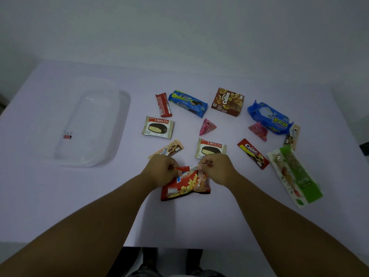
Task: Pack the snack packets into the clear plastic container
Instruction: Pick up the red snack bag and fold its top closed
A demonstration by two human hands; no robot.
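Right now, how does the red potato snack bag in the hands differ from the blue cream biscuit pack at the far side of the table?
The red potato snack bag is pinched at its top edge by the left hand and the right hand; the blue cream biscuit pack lies untouched. The red bag looks crumpled and squarish; the blue pack is long and smooth. The red bag is nearest the person, the blue pack farther away. Neither is in the clear plastic container yet.

snack packets (200, 126) beside clear container (93, 124)

Head cam, looking down (wide), near table (199, 222)
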